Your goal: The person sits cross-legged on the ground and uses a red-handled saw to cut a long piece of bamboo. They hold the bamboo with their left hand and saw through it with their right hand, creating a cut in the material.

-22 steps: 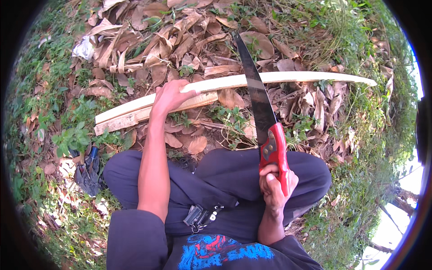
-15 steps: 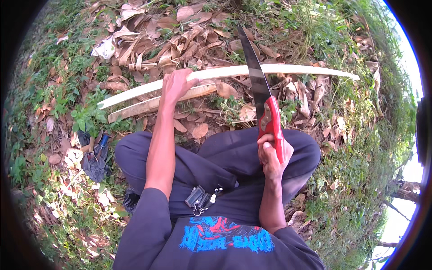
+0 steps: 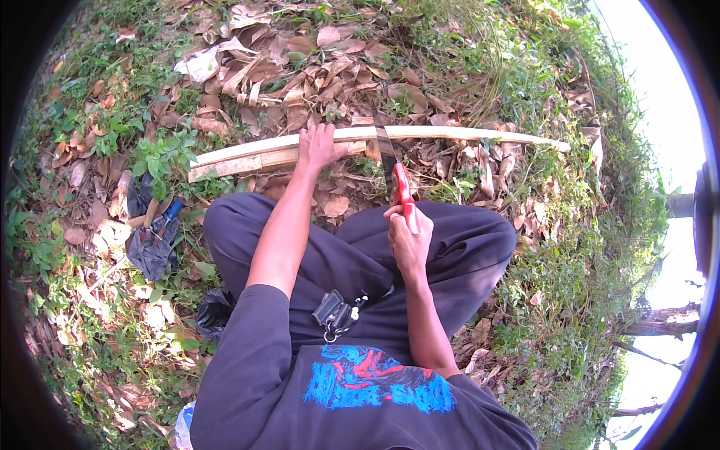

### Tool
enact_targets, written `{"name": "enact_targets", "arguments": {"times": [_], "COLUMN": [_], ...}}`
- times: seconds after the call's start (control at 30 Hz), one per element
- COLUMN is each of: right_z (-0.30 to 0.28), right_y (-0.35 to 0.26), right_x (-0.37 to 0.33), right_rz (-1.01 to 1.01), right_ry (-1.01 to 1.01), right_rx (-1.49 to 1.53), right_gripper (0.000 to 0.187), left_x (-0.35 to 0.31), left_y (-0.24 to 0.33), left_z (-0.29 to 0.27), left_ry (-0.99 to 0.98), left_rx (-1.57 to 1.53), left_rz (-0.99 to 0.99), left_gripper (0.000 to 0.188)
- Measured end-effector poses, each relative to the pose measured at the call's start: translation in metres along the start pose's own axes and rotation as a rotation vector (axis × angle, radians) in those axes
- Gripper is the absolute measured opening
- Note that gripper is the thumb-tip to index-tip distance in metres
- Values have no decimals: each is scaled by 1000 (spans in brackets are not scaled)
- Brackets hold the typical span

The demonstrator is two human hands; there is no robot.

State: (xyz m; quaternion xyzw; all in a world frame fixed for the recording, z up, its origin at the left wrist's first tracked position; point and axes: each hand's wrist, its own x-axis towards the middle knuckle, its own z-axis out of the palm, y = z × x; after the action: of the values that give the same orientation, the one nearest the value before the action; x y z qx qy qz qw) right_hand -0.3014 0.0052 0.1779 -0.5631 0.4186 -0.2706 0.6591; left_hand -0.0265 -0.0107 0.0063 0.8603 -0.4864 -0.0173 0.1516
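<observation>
Outstretched, left hand (image 3: 316, 146) presses pale strip (image 3: 465, 133).

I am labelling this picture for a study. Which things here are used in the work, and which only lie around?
In use:
- left hand, pressing on the long pale wooden strip
- right hand, gripping the red-handled saw, blade at the strip

Lying about:
- dry leaves
- black plastic bag
- white scrap

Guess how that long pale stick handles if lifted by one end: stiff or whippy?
The stick is long, thin and already curves, so it likely flexes. It looks light for its length. The left hand presses it down while the saw meets it, suggesting it shifts easily.
</observation>
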Motion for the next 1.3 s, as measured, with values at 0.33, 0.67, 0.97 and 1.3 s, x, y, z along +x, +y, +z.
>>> {"name": "enact_targets", "arguments": {"times": [0.33, 0.67, 0.97, 1.3], "right_z": [1, 8, 3, -4], "right_y": [0, 2, -2, -8], "right_x": [-33, -47, -63, -53], "right_rz": [56, 41, 48, 71], "right_ry": [3, -24, -59, -60], "right_rx": [-36, -119, -128, -109], "right_gripper": [11, 12, 14, 13], "left_x": [-1, 2, 0, 5], "left_y": [3, 0, 0, 2], "left_z": [-3, 2, 4, 5], "left_ry": [-72, -22, -19, -34], "left_rx": [-48, -51, -83, -82], "left_rz": [-43, -55, -60, -61], "left_gripper": [68, 65, 62, 62]}}
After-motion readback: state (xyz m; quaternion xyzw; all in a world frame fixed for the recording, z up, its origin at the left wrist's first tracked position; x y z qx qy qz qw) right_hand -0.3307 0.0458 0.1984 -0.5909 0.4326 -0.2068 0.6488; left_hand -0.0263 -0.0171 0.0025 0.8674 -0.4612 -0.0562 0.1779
